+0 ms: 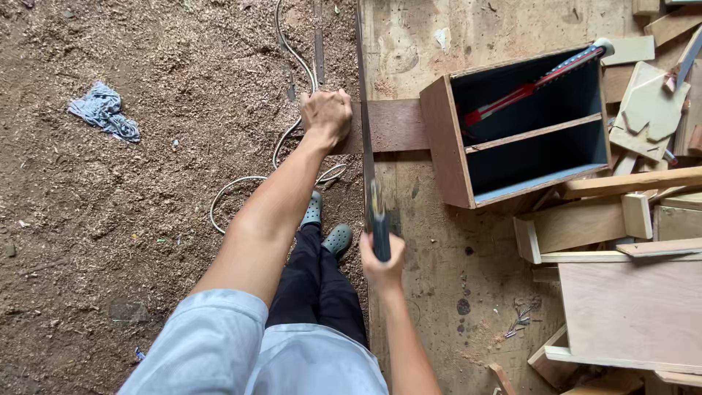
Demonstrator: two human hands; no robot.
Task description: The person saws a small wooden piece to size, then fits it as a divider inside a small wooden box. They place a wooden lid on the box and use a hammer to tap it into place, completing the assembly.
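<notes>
- Head view looks straight down on a scuffed plywood workbench (439,241) filling the right half, with a sawdust-covered dirt floor (110,219) on the left.
- On the bench to your right stands an open brown wooden box with a dark blue inside and one shelf (446,139); a red-handled tool (537,82) lies slanted across its upper compartment.
- Right of and below the box sits a heap of pale wood offcuts and plywood panels (629,292), well apart from both your hands.
- A dark brown flat wooden board (395,126) lies crosswise on the bench, one end touching the box, the other reaching the bench edge.
- Your left hand (327,117) is clenched over that board's end at the bench edge, pressing it down, arm stretched out.
- A long narrow handsaw with a dark handle (368,157) runs away from you along the bench edge and crosses the board just right of your left hand.
- Your right hand (382,263) is wrapped tight around the saw's handle, close to your body, so the board lies beyond this hand and under the other.
- A pale looped cable (241,183) lies on the floor beneath your left arm.
- A crumpled blue-grey rag (104,110) rests on the sawdust far left.
- Your grey-green clogs (338,238) show at the bench edge.
</notes>
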